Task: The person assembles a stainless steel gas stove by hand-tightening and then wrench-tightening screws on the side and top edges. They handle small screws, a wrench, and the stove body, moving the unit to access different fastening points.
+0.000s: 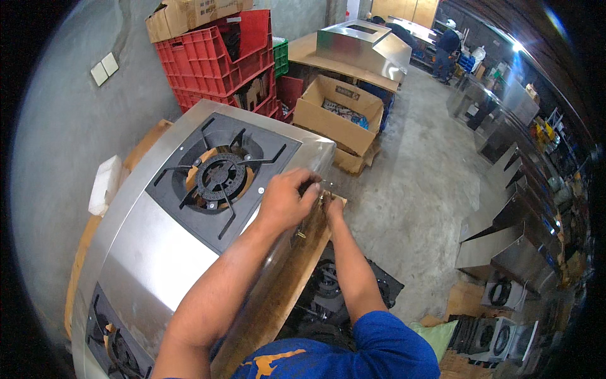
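A stainless steel gas stove (148,237) lies in front of me, with a black burner (221,177) and its pan supports set in a dark plate. My left hand (287,197) is over the stove's front edge near its far corner, thumb and fingers drawn together. Close beside it, lower at the front panel, my right hand (333,207) has bent fingers pressed together. Whatever small part lies between the fingers of either hand is too small or hidden to name. Nearer me, a brass fitting (301,235) sticks out of the front panel.
A wooden board (278,309) runs under the stove's front. Beyond are a cardboard box (334,123) of small parts and stacked red crates (214,60). Black burner plates (328,284) are below on my right. Sheet-metal housings (505,246) line the right side; a person (447,50) stands far back.
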A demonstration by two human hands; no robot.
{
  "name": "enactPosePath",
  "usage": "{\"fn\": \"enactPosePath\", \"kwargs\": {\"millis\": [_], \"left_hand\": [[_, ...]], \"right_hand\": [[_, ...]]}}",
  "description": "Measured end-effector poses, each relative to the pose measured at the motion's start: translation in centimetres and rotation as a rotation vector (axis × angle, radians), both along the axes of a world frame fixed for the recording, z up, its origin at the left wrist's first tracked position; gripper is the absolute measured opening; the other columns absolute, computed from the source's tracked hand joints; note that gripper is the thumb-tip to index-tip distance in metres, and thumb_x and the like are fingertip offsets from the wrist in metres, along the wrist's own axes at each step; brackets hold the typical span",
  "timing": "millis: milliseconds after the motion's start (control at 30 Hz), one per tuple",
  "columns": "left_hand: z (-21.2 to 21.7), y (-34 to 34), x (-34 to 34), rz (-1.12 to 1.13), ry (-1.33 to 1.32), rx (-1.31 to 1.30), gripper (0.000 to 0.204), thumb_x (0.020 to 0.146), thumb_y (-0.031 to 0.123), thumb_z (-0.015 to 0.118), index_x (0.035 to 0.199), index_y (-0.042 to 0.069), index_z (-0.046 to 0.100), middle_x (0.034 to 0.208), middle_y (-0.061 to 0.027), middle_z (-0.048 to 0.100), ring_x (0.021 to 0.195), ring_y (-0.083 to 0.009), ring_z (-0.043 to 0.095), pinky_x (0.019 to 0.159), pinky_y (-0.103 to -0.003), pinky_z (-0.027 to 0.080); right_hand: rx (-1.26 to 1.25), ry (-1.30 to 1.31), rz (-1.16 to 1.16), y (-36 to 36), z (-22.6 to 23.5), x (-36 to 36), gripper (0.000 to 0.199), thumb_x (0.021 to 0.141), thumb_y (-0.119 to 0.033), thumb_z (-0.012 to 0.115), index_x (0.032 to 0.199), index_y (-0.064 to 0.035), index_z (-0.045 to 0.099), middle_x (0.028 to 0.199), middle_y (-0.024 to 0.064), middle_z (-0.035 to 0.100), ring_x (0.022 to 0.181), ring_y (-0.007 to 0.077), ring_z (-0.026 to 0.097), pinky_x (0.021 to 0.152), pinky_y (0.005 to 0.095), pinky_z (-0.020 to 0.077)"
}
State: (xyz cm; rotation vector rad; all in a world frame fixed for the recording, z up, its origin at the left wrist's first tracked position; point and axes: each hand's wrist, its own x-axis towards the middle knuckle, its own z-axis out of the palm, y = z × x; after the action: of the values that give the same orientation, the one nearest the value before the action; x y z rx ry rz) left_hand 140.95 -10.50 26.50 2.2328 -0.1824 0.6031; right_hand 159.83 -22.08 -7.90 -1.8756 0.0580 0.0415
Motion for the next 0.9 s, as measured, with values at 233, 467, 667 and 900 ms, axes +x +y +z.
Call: {"fn": "enactPosePath", "kwargs": {"millis": [233,467,667,900], "left_hand": [[-0.1,0.1,-0.1,0.022,0.043,-0.065,0.019,0.084,0.013,0.065,0.098,0.001,0.07,0.092,-0.0196,0.07,0.085,-0.0361,0.068,0.076,-0.039,0.053],[-0.2,0.1,0.3,0.005,0.027,-0.074,0.019,0.084,0.013,0.066,0.097,0.0,0.07,0.091,-0.0198,0.07,0.081,-0.034,0.069,0.073,-0.037,0.052],[0.0,0.0,0.1,0.012,0.057,-0.086,0.019,0.084,0.013,0.066,0.096,-0.001,0.07,0.09,-0.0208,0.069,0.08,-0.034,0.069,0.072,-0.037,0.052],[-0.3,0.2,0.2,0.014,-0.005,-0.072,0.018,0.085,0.013,0.067,0.096,-0.001,0.07,0.081,-0.0163,0.07,0.072,-0.0198,0.068,0.068,-0.033,0.052]], "right_hand": [[0.163,-0.208,0.032,-3.4,9.0,-3.4,0.037,0.098,-0.034,0.059,0.104,0.0008,0.07,0.095,0.0153,0.072,0.086,0.0256,0.066,0.079,0.0377,0.0492],[0.18,-0.261,0.266,-5.3,14.5,-2.3,0.032,0.096,-0.029,0.065,0.11,-0.0017,0.071,0.092,0.0052,0.071,0.085,0.0144,0.062,0.079,0.031,0.0489],[0.183,-0.264,0.261,-5.7,14.9,-2.0,0.03,0.096,-0.028,0.064,0.11,-0.0014,0.071,0.093,0.0065,0.071,0.087,0.0141,0.061,0.079,0.0316,0.0488],[0.152,-0.361,0.23,-5.7,14.6,-2.5,0.028,0.094,-0.022,0.068,0.114,-0.0036,0.07,0.093,0.0041,0.068,0.087,0.0135,0.06,0.081,0.0286,0.0472]]}}
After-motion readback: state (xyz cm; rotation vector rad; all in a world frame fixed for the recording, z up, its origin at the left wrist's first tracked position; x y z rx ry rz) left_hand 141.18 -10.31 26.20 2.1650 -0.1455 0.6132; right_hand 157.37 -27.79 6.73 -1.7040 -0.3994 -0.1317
